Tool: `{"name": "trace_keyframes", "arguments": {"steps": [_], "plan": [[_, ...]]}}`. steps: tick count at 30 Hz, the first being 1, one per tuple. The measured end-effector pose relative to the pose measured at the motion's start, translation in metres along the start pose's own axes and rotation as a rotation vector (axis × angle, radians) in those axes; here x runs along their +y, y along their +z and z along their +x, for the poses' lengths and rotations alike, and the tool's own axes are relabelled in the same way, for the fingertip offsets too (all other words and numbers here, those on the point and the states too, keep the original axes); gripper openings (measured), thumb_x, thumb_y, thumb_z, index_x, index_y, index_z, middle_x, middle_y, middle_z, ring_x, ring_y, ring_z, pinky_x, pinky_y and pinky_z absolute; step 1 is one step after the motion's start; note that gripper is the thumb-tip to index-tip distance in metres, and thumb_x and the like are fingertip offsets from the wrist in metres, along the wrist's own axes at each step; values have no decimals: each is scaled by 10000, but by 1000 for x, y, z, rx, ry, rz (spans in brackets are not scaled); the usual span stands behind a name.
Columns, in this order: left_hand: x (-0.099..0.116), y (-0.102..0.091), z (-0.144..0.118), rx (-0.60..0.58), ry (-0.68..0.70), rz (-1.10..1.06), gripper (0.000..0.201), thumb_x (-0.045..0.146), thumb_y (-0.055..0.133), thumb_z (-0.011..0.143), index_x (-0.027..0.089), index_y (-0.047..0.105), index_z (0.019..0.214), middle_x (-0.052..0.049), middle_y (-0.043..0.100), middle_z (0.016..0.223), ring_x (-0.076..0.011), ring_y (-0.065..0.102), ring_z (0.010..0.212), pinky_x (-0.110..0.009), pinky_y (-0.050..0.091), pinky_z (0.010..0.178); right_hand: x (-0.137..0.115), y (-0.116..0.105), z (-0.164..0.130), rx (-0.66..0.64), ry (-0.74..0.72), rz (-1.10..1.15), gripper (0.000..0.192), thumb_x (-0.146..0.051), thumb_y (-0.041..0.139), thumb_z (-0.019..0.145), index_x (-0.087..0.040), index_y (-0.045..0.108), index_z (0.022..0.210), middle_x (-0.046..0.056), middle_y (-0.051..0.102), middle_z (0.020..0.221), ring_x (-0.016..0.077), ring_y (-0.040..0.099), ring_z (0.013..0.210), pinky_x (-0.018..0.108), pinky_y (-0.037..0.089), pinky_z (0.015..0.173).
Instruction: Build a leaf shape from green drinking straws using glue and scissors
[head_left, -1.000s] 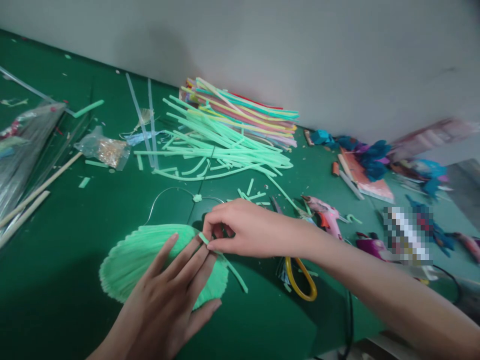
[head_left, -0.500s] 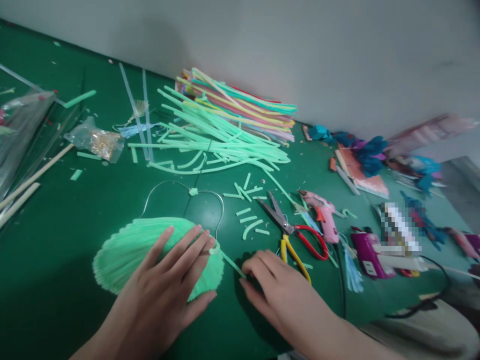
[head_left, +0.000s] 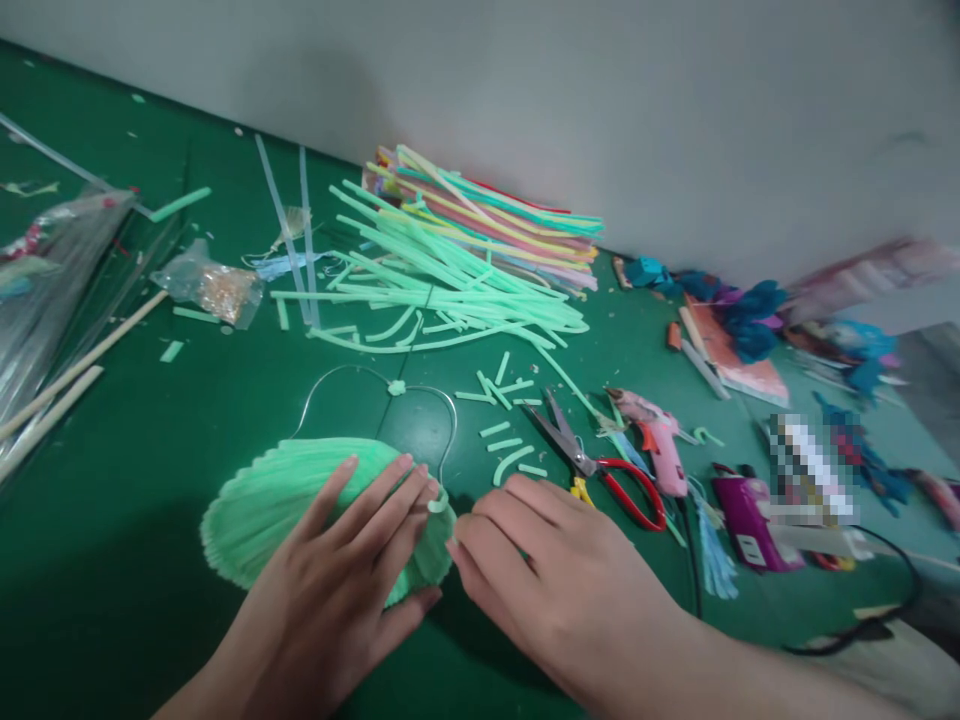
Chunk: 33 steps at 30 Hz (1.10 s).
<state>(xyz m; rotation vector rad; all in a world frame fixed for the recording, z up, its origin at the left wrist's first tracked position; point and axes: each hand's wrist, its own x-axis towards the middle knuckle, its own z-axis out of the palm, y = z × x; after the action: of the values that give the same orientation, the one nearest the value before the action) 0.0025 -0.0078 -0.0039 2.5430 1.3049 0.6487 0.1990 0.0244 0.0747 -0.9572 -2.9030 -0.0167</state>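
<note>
My left hand (head_left: 341,575) lies flat, fingers spread, on a light green fan-shaped piece (head_left: 262,505) made of straws laid side by side on the green table (head_left: 135,420). A thin wire loop (head_left: 390,385) arches above the piece. My right hand (head_left: 559,575) rests palm down beside it, its fingertips touching the piece's right edge, where a green straw end (head_left: 438,500) curls up. Whether the straw strip lies under the right fingers I cannot tell.
A heap of green and coloured straws (head_left: 465,260) lies at the back by the wall. Cut straw bits (head_left: 506,440), red-handled scissors (head_left: 600,465), a pink glue gun (head_left: 656,435), a purple lighter (head_left: 746,520) and a black cable (head_left: 855,630) sit right. Plastic bags (head_left: 52,270) and sticks lie left.
My right hand left the top of the green piece, swung down right along the loose straw strip, then came back against the piece's right edge. The left hand stayed flat on the piece.
</note>
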Motion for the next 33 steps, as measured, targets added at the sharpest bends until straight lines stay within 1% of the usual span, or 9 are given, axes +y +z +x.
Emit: {"name": "trace_keyframes", "arguments": {"steps": [4, 7, 9, 11, 14, 17, 19, 25, 33], "plan": [[0, 2, -2, 7, 2, -11, 450, 441, 552, 903, 191, 579, 1276, -64, 570, 1402, -229, 414, 1371, -432, 139, 1209, 7, -1, 25, -31, -85, -28, 106, -102, 593, 844, -152, 632, 760, 41, 591, 708, 196, 523, 635, 348, 439, 581], [0, 1, -2, -8, -19, -12, 409, 456, 542, 906, 199, 620, 1215, -61, 614, 1351, -221, 391, 1386, -424, 132, 1209, 14, 1, 33, -52, -61, 79, 150, -153, 569, 907, -146, 629, 770, 44, 611, 721, 195, 557, 674, 337, 475, 621], [0, 0, -2, -8, -28, -16, 398, 471, 531, 909, 213, 630, 1196, -44, 595, 1377, -206, 383, 1390, -404, 118, 1210, 15, 5, 25, -12, 34, 276, 141, -226, 574, 934, -154, 628, 824, 40, 641, 779, 180, 594, 741, 311, 504, 688], [0, -1, -1, -18, -31, -17, 422, 480, 522, 911, 225, 608, 1237, -24, 565, 1411, -194, 385, 1389, -391, 105, 1211, 10, 12, 5, 162, 246, 446, 155, -316, 622, 911, -166, 624, 955, 38, 666, 881, 161, 623, 811, 274, 518, 735], [1, -2, 1, -40, -22, -10, 451, 473, 514, 918, 215, 581, 1282, -14, 562, 1415, -195, 388, 1386, -400, 96, 1211, -10, 30, -36, 337, 513, 401, 108, -293, 629, 905, -194, 616, 946, 27, 664, 874, 151, 626, 806, 251, 515, 725], [1, -2, 1, -43, -20, 11, 454, 471, 506, 922, 201, 589, 1277, -14, 544, 1431, -200, 379, 1391, -413, 88, 1211, -38, 49, -62, 298, 537, 257, 306, -295, 586, 924, -170, 590, 1203, 98, 645, 1080, 225, 578, 1019, 356, 483, 895], [1, -2, 1, -44, -22, 34, 487, 490, 501, 917, 195, 578, 1297, -23, 536, 1437, -204, 379, 1391, -417, 88, 1209, -53, 57, -64, 212, 564, 150, 508, -424, 559, 921, -145, 514, 1344, 154, 559, 1273, 305, 488, 1158, 446, 447, 942], [0, -3, 1, -77, 15, 128, 522, 503, 473, 921, 197, 555, 1336, -33, 526, 1444, -209, 378, 1391, -411, 80, 1203, -66, 60, -37, 182, 563, 11, 709, -682, 351, 901, -179, 510, 1376, 168, 402, 1430, 381, 388, 1227, 522, 404, 920], [-2, -5, 3, -48, 57, 154, 545, 508, 484, 914, 169, 549, 1335, -54, 549, 1424, -215, 407, 1373, -402, 82, 1203, -76, 70, -38, 133, 569, -9, 998, -801, 150, 837, -44, 382, 1444, 251, 280, 1517, 435, 313, 1311, 575, 350, 961]]}}
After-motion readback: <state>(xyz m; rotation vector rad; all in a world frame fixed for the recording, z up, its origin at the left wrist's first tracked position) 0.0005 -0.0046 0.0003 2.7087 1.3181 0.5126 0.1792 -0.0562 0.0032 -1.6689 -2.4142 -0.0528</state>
